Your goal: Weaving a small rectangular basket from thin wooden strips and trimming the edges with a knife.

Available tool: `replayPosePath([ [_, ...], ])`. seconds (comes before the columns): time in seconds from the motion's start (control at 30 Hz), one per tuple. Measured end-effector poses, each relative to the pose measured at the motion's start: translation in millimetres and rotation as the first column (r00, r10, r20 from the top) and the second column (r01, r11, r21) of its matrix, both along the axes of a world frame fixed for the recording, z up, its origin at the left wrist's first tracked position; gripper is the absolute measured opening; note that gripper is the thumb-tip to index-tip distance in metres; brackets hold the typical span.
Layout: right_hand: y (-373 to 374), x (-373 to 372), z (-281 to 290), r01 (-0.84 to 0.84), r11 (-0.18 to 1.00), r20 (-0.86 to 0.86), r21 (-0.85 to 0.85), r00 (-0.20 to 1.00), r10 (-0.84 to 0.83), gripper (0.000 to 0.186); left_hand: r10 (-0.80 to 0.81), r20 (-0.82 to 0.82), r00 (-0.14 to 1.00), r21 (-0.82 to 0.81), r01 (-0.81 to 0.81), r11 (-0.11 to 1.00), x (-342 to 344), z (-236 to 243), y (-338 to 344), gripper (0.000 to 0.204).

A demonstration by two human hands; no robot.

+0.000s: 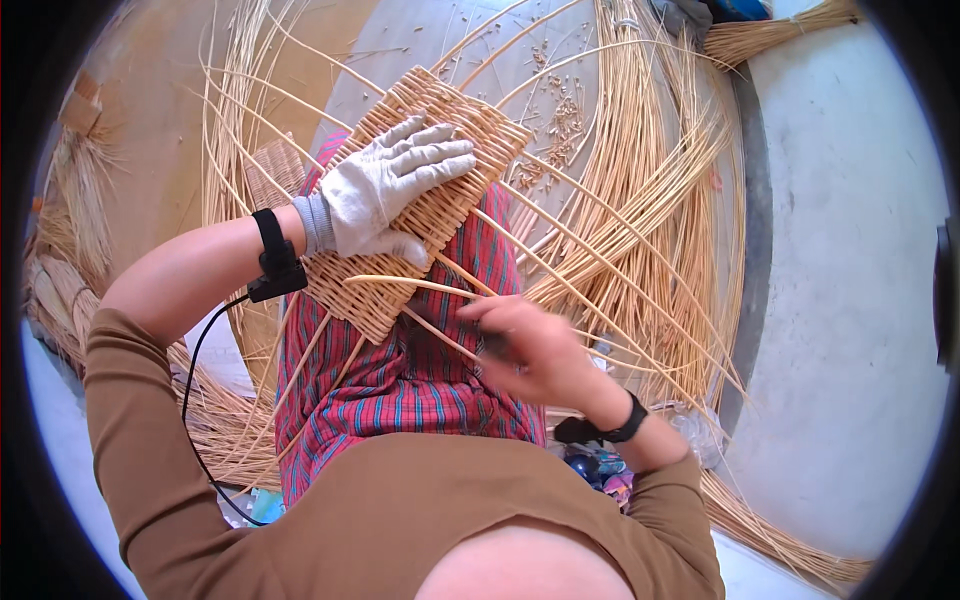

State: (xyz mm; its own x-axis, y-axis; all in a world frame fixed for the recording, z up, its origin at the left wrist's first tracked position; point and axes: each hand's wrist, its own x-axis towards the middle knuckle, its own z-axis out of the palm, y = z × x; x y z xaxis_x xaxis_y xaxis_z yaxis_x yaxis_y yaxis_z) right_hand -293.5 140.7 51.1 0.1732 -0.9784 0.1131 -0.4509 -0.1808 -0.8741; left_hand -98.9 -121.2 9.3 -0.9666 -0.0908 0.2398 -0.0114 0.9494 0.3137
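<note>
A rectangular woven wicker panel [480,135] lies tilted across my lap, with long cane ends sticking out of its edges. My left hand [385,185], in a pale work glove, rests flat on its weave with fingers stretched out. At the panel's near right side, my bare right hand [535,350] is curled round a dark, blurred object [494,345] that I cannot make out. One cane [410,281] runs from the weave to the right hand's fingertips; whether they pinch it is unclear. Red checked cloth [440,395] covers my legs under the panel.
Long loose canes [640,170] lie in a thick bundle at the right. Short cane offcuts [565,125] litter the floor beyond the panel. A smaller woven piece [275,172] and more cane bundles [75,225] are at the left. A cable [187,400] hangs from my left wrist strap.
</note>
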Motion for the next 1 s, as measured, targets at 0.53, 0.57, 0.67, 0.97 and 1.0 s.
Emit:
replayPosePath([
  [0.53,20.0,-25.8,-14.9,0.407,0.914,-0.17,-0.011,0.9,-0.402,0.055,-0.054,0.026,0.998,0.001,0.054,0.999,-2.6,5.1,-3.5,0.132],
  [0.57,20.0,-27.5,-16.7,0.414,0.91,-0.148,0.02,0.902,-0.406,0.054,-0.054,0.03,0.998,0.003,0.054,0.999,-2.2,5.1,-3.6,0.132],
  [0.67,17.5,-27.5,-20.3,0.41,0.911,-0.102,0.045,0.909,-0.404,0.052,-0.055,0.035,0.998,-0.006,0.055,0.998,-1.5,5.1,-3.4,0.132],
  [0.97,14.5,-29.1,-23.8,0.371,0.928,-0.187,0.038,0.915,-0.358,0.05,-0.029,0.063,0.998,0.02,0.027,0.999,-2.1,6.9,-1.9,0.132],
  [1.0,14.2,-28.2,-23.0,0.371,0.928,-0.188,0.029,0.914,-0.36,0.05,-0.034,0.057,0.998,0.02,0.033,0.999,-2.1,5.9,-2.6,0.132],
])
